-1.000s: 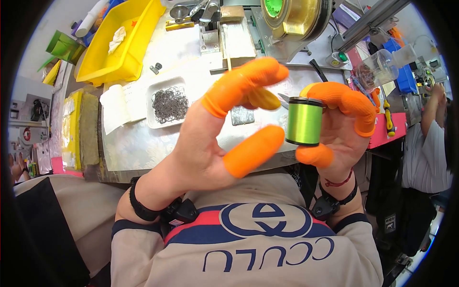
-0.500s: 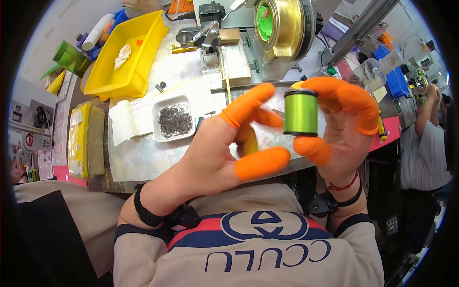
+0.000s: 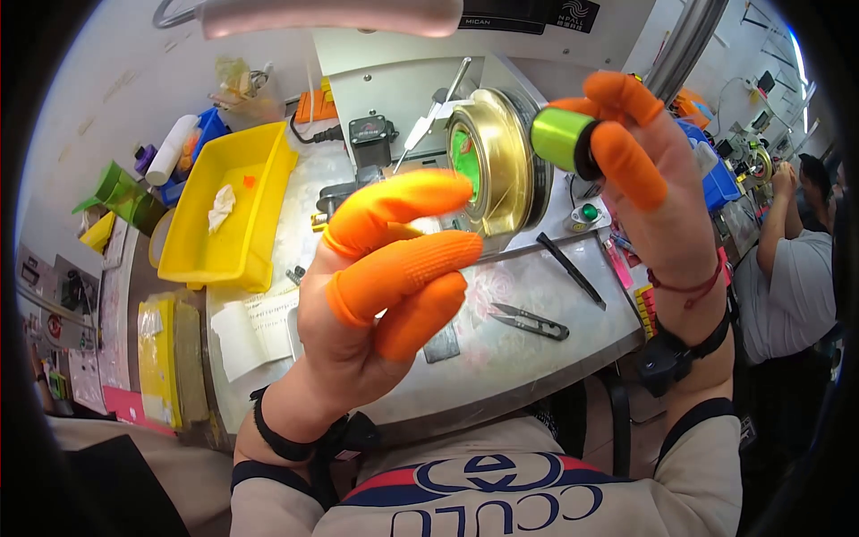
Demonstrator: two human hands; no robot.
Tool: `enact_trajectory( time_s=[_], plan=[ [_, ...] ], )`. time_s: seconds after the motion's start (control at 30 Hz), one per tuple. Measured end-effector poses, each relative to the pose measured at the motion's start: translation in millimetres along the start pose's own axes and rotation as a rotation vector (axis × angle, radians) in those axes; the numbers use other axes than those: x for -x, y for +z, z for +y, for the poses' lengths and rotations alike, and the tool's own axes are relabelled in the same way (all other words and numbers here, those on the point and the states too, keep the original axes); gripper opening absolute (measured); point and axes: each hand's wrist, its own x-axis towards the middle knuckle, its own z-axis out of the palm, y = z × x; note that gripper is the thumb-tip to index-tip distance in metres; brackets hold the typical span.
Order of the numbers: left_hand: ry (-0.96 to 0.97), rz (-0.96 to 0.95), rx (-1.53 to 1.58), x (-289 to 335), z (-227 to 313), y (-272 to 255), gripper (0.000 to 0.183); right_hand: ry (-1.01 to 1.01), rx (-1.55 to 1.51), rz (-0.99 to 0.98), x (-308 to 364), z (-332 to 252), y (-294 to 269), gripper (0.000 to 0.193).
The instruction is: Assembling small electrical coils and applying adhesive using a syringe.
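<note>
Tilted on its side, a spool of shiny green thread or line (image 3: pixel 558 139) with black end rims is gripped in the orange-capped fingers of my right hand (image 3: pixel 649 170), raised above the bench's right side. My left hand (image 3: pixel 385 268), also in orange finger covers, is lifted over the middle of the bench. Its fingers stretch to the right, apart, with nothing visible in them. Beyond its fingertips stands a larger gold spool (image 3: pixel 510 170) with a green centre, mounted on the machine. Thread snips (image 3: pixel 532 322) and a black pen-like tool (image 3: pixel 573 271) lie below the hands.
A yellow tray (image 3: pixel 192 255) holding a crumpled white scrap stands at the left. Nearer are white papers (image 3: pixel 240 340) and a yellow-wrapped block (image 3: pixel 161 358). A green button (image 3: pixel 588 213) sits right of the gold spool. Another person (image 3: pixel 792 277) works at the far right.
My right hand has moved up and right, tipping the green spool from upright to tilted. The left hand has shifted left, away from the spool. The view has lifted, showing more of the machine.
</note>
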Motion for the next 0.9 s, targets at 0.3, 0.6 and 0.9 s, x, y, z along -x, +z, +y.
enact_trajectory(
  time_s=[0.3,0.6,0.9],
  plan=[
    [-0.003,0.036,0.24,-35.1,-40.9,-3.0,0.028,0.079,0.252,-0.107,-70.4,2.9,-11.4,0.034],
    [-0.343,0.201,0.758,-40.4,-60.3,-14.6,0.039,0.519,0.465,-0.143,-107.9,-31.7,11.1,0.033],
    [-0.36,0.171,0.64,-37.2,-66.5,-15.0,0.04,0.783,0.001,-0.565,-148.2,-7.2,-17.4,0.024]
  ],
)
